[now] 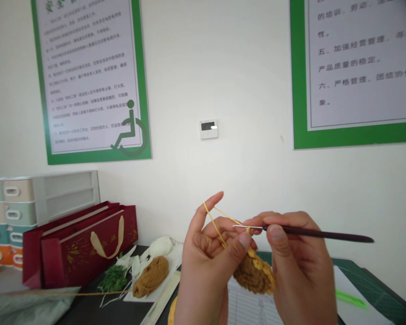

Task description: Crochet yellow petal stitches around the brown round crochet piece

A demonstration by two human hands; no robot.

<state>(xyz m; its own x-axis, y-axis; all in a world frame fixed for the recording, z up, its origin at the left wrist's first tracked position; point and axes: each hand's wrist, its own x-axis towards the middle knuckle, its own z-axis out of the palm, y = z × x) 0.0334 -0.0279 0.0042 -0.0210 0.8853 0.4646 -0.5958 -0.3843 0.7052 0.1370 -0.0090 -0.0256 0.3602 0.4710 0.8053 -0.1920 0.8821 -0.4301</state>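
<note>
My left hand (211,246) pinches a small crocheted piece (253,273), brown in the middle with a yellow edge. Yellow yarn (217,228) loops over its raised index finger and runs down to the work. Between the thumb and fingers of my right hand (296,253) is a crochet hook (320,233) with a dark handle and a thin metal shaft. The hook's tip points left, and its shaft passes by a yellow loop at the top edge of the piece. Both hands are close together, above the table; the palm side of the right hand is partly hidden.
Left of my hands lie a brown yarn ball (151,276), green yarn (114,277) and white yarn (160,247). Red gift bags (88,243) stand before plastic drawers (18,214). A bright green tool (351,298) and a green cutting mat (375,284) are at the right.
</note>
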